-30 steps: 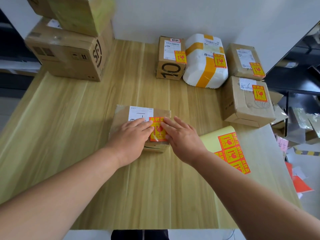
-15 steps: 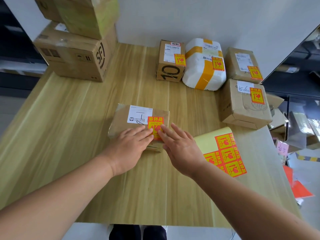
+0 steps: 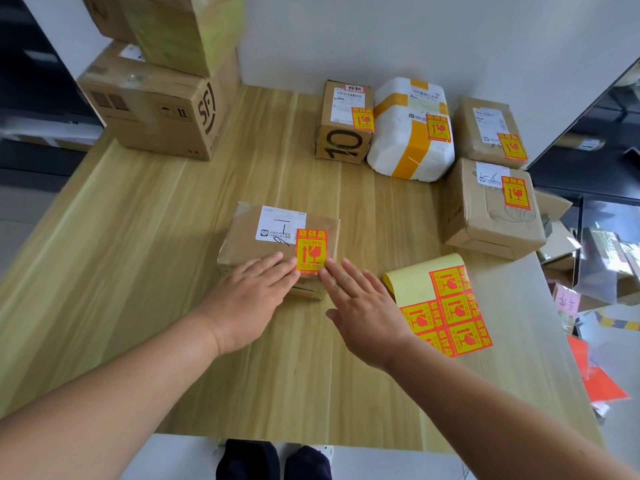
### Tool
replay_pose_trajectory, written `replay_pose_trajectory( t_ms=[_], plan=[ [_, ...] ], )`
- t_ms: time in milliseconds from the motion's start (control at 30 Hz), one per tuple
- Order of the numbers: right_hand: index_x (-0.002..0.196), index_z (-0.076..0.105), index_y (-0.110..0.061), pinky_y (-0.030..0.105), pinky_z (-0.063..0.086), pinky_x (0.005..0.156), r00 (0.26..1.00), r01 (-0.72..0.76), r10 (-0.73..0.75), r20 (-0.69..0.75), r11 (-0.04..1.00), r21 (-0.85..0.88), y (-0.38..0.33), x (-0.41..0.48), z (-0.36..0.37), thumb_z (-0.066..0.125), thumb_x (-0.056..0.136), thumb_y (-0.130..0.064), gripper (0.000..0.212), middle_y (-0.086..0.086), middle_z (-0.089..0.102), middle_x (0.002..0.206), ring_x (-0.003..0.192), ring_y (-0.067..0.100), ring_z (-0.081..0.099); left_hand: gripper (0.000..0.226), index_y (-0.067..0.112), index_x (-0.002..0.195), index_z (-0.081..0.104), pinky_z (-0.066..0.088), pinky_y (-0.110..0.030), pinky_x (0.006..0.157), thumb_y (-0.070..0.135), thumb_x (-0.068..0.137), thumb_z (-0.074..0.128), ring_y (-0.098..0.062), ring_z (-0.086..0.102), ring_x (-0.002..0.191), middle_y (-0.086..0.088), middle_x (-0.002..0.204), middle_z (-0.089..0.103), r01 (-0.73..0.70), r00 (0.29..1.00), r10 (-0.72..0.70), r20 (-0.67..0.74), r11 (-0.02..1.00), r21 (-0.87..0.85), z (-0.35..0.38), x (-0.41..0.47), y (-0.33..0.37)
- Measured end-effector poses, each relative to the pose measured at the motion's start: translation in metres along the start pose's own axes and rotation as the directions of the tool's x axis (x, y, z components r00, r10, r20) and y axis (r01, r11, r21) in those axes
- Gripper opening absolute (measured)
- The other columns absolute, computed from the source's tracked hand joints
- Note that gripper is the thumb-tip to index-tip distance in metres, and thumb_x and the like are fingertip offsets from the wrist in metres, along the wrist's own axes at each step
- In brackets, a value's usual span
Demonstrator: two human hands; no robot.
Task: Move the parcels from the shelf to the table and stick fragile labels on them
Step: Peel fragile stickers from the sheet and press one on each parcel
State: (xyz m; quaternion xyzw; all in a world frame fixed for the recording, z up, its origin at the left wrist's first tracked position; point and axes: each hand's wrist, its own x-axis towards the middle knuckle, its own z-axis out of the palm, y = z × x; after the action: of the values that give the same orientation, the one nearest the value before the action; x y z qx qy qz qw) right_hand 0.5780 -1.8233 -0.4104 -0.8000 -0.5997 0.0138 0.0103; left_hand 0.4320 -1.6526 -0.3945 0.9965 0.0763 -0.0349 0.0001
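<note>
Labelling step looks done: both my hands, left and right, lie flat with fingers spread at the near edge of the brown parcel mid-counter, fragile label stuck on top. Next I'd judge it joins the labelled parcels at the back; open counter lies left, sticker sheet just right

Two bare arms come in from the bottom corners, one from about 8 o'clock and one from about 4 o'clock. No sleeves show on them. The left hand and the right hand wear no gloves, rings or watch. Each hand has short, plain nails. At 6 o'clock are two dark, rounded feet in socks or shoes.
</note>
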Motion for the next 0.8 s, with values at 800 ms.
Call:
replay_pose_trajectory(
  t_ms=[800],
  plan=[
    [0.155,0.007,-0.019,0.037,0.014,0.120,0.968,-0.210,0.156,0.198,0.934,0.289,0.014,0.042,-0.017,0.025,0.098,-0.055,0.070,-0.002,0.005,0.163,0.150,0.018,0.007,0.052,0.019,0.149,0.030,0.012,-0.034,0.117,0.032,0.099,0.042,-0.018,0.012,0.147,0.000,0.159,0.018,0.212,0.977,-0.205,0.053,0.956,-0.203,-0.015,0.042,-0.009]
  ],
)
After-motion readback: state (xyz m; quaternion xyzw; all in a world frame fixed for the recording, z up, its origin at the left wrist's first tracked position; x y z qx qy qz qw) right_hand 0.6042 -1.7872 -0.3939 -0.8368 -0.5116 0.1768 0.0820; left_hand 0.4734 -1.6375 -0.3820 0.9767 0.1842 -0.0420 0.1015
